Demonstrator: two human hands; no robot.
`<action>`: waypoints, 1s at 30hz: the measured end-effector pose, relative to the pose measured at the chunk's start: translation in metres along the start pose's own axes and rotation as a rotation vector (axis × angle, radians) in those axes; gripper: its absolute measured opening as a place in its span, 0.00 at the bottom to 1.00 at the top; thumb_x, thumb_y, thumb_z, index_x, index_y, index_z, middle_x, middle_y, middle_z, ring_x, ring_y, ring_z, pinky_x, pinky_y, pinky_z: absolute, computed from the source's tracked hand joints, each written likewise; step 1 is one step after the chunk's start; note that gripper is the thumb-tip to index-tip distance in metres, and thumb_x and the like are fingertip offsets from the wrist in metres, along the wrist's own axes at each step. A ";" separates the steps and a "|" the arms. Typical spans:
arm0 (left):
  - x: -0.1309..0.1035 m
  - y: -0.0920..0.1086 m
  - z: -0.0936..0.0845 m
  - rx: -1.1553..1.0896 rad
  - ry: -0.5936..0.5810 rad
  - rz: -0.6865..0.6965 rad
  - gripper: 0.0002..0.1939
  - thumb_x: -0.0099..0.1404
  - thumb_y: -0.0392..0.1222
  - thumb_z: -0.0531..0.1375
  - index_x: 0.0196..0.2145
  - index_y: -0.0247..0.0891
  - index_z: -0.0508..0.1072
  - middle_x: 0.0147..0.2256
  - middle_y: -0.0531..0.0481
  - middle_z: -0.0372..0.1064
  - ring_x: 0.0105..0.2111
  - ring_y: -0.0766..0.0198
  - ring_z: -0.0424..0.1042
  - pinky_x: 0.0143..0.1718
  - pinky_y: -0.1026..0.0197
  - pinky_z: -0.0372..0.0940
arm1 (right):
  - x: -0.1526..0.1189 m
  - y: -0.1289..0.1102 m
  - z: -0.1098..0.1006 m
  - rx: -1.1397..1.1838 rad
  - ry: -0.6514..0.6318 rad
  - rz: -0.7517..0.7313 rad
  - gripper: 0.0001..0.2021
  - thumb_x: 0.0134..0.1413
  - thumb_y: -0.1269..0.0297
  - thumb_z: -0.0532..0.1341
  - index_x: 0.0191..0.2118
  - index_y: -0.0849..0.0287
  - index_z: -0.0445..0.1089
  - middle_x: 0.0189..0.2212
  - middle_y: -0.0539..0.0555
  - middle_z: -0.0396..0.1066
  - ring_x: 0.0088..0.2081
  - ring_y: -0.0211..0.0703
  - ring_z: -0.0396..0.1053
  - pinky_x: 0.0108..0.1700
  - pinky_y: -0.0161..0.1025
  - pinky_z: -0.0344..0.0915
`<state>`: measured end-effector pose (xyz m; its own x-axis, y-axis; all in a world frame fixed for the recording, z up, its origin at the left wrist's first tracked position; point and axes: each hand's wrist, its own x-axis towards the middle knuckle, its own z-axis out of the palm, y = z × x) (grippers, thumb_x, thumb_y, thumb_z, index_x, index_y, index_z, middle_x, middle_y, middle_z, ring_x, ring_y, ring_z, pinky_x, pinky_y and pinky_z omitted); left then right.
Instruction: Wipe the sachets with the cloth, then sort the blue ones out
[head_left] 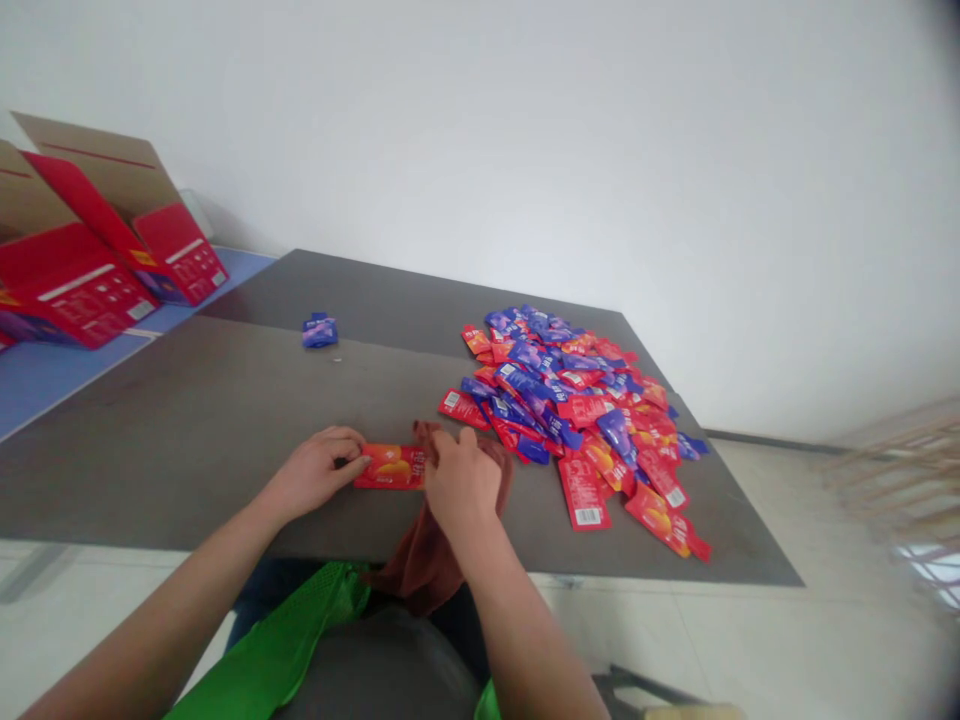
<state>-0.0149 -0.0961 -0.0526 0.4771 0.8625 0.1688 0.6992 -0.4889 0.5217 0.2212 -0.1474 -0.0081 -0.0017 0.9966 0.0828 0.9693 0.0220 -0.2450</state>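
Two grips: pinching red mango-print sachet (390, 467) in left hand (319, 470), seemingly for steadiness. Clamping brown cloth (424, 550) in right hand (461, 485), opposite left fingertips (362, 463).

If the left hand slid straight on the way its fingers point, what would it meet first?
Probably the red packet lying ahead, whose left end the left hand seems to touch; beyond it, the brown cloth at the right hand. Depth is unclear.
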 end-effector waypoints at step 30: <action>0.000 0.000 0.000 0.047 -0.015 0.002 0.21 0.71 0.52 0.54 0.22 0.39 0.69 0.39 0.48 0.72 0.42 0.58 0.71 0.47 0.56 0.64 | -0.025 0.059 0.009 -0.067 -0.015 0.178 0.09 0.66 0.57 0.59 0.47 0.47 0.75 0.42 0.53 0.68 0.37 0.42 0.73 0.34 0.36 0.61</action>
<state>-0.0146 -0.0961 -0.0530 0.4862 0.8595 0.1576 0.7220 -0.4967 0.4815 0.2763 -0.1702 -0.0330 0.1683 0.9853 0.0294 0.9689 -0.1598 -0.1891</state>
